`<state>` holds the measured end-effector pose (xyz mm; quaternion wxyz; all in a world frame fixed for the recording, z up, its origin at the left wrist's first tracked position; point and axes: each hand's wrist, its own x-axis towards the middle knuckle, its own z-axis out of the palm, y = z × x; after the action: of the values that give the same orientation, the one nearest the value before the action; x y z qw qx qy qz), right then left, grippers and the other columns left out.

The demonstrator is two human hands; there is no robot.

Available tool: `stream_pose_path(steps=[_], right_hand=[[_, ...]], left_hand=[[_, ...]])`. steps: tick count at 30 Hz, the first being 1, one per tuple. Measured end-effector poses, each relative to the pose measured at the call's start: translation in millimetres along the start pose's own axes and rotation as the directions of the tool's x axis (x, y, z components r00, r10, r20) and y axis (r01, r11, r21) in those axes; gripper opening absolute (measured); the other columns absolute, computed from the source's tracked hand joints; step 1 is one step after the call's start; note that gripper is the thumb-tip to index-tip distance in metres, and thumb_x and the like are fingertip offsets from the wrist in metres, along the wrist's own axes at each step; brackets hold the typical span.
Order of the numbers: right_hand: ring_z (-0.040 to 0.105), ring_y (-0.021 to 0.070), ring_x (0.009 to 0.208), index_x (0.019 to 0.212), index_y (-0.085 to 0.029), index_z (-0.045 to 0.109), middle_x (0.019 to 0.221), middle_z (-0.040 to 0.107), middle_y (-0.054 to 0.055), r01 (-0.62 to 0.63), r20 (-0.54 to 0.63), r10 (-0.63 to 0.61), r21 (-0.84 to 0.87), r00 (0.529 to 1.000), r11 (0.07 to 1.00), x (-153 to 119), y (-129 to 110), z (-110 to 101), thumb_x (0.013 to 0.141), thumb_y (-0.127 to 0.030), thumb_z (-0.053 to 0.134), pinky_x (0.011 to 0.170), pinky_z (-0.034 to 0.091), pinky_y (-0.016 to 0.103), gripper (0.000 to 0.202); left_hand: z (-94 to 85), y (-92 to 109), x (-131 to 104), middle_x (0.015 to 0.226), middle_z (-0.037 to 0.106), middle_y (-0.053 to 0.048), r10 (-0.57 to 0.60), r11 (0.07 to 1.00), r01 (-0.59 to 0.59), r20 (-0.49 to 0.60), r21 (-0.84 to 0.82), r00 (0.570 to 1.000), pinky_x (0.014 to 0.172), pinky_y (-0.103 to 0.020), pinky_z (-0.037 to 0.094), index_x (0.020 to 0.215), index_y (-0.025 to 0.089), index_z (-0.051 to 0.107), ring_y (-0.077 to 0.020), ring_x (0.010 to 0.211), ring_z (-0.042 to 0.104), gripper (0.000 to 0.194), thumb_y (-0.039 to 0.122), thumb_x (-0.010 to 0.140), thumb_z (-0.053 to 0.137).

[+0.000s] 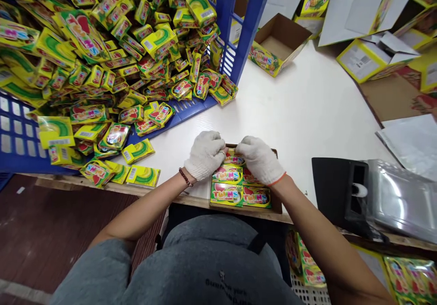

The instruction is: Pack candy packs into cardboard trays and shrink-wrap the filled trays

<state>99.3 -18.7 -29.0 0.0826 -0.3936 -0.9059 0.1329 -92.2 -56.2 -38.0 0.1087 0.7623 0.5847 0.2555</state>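
Both my hands wear white knitted gloves and meet at the far end of a shallow cardboard tray (277,195) at the table's front edge. Several small yellow-green "Twins" packs (226,193) lie in rows inside it. My left hand (206,155) is closed, with its thumb and fingertips at the left edge of a Twins pack (234,160) in the far row. Its other side is met by my right hand (261,160), whose fingers are curled downward. The right hand covers part of the packs beneath it, and its fingertips are partly hidden.
A blue plastic basket (201,107) heaped with similar packs (136,59) lies tipped at the left, some spilling onto the white table (290,109). An unfilled carton tray (280,41) and flattened boxes (367,9) are at the back right. A black stand (336,191) and clear plastic (403,200) sit right.
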Motion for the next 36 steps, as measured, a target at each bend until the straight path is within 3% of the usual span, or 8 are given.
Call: stream_pose_path(steps=[5, 9, 17, 22, 25, 28, 33, 36], right_hand=[[0.059, 0.0236, 0.092, 0.087, -0.017, 0.066, 0.094, 0.067, 0.011, 0.118, -0.003, -0.119, 0.149, 0.993, 0.982, -16, -11, 17, 0.088, -0.008, 0.043, 0.087, 0.047, 0.038, 0.025], [0.060, 0.0242, 0.111, 0.123, -0.019, 0.055, 0.119, 0.064, 0.013, -0.172, -0.228, 0.344, 0.547, 0.911, 0.819, -44, -16, 26, 0.093, -0.023, 0.041, 0.098, 0.049, 0.043, 0.033], [0.023, 0.0301, 0.151, 0.157, -0.018, 0.018, 0.163, 0.024, 0.016, -0.320, 0.019, 0.436, 0.708, 0.900, 0.630, -75, -47, 65, 0.094, -0.056, 0.041, 0.123, 0.020, 0.055, 0.077], [0.024, 0.0300, 0.151, 0.160, -0.020, 0.010, 0.165, 0.021, 0.015, -0.357, 0.065, 0.438, 0.690, 0.897, 0.629, -77, -38, 62, 0.091, -0.060, 0.048, 0.123, 0.024, 0.054, 0.088], [0.049, 0.0303, 0.137, 0.155, -0.022, 0.028, 0.152, 0.046, 0.015, -0.434, 0.088, 0.521, 0.677, 0.849, 0.594, -73, -35, 44, 0.088, -0.059, 0.053, 0.115, 0.040, 0.050, 0.080], [0.062, 0.0298, 0.120, 0.142, -0.023, 0.047, 0.138, 0.060, 0.013, -0.442, 0.067, 0.532, 0.648, 0.844, 0.620, -67, -35, 20, 0.086, -0.055, 0.057, 0.101, 0.053, 0.048, 0.065], [0.063, 0.0280, 0.118, 0.131, -0.023, 0.054, 0.130, 0.063, 0.012, -0.269, -0.091, 0.432, 0.664, 0.897, 0.698, -47, -51, -9, 0.089, -0.048, 0.058, 0.104, 0.050, 0.050, 0.049], [0.060, 0.0253, 0.123, 0.138, -0.021, 0.045, 0.136, 0.058, 0.014, -0.114, -0.108, 0.346, 0.819, 0.932, 0.563, -29, -65, -18, 0.090, -0.045, 0.057, 0.106, 0.049, 0.047, 0.054]], left_hand=[[1.6, -10, -17, 0.123, 0.063, -0.012, -0.052, 0.997, 0.051, -0.016, -0.063, 0.998, 0.100, -0.049, 0.048, 0.097, 0.018, 0.071, -0.0291, 0.116, 0.058, 0.019, 0.028, 0.086, 0.060], [14.8, -2, -46, 0.151, 0.046, -0.016, -0.252, 0.866, 0.178, -0.100, -0.468, 0.963, 0.117, -0.050, 0.036, 0.144, 0.016, 0.046, -0.0285, 0.140, 0.042, 0.059, 0.049, 0.095, 0.048], [46.1, 12, -63, 0.159, 0.038, -0.009, -0.330, 0.571, 0.365, 0.202, -0.735, 0.922, 0.125, -0.043, 0.026, 0.153, 0.021, 0.035, -0.0242, 0.149, 0.031, 0.070, 0.063, 0.098, 0.023], [-29.6, -55, -70, 0.144, 0.052, -0.015, -0.385, 0.911, 0.387, 0.043, -0.141, 0.922, 0.118, -0.048, 0.035, 0.129, 0.016, 0.058, -0.0303, 0.138, 0.044, 0.047, 0.040, 0.088, 0.056], [-80.0, -101, -85, 0.122, 0.061, -0.018, -0.550, 0.773, 0.477, 0.066, 0.418, 0.833, 0.105, -0.052, 0.040, 0.114, 0.015, 0.064, -0.0352, 0.121, 0.054, 0.034, 0.026, 0.082, 0.059], [-104.2, -129, -94, 0.116, 0.061, -0.018, -0.607, 0.669, 0.457, 0.075, 0.586, 0.791, 0.103, -0.053, 0.038, 0.117, 0.015, 0.062, -0.0375, 0.117, 0.054, 0.041, 0.032, 0.079, 0.064], [-90.4, -106, -77, 0.112, 0.062, -0.014, -0.476, 0.864, 0.472, 0.020, -0.175, 0.879, 0.093, -0.044, 0.050, 0.137, 0.013, 0.049, -0.0288, 0.105, 0.061, 0.072, 0.046, 0.076, 0.069], [-66.8, -50, -55, 0.121, 0.061, -0.012, -0.301, 0.664, 0.224, 0.019, -0.714, 0.953, 0.090, -0.036, 0.054, 0.141, 0.016, 0.044, -0.0233, 0.106, 0.062, 0.079, 0.048, 0.075, 0.074]])
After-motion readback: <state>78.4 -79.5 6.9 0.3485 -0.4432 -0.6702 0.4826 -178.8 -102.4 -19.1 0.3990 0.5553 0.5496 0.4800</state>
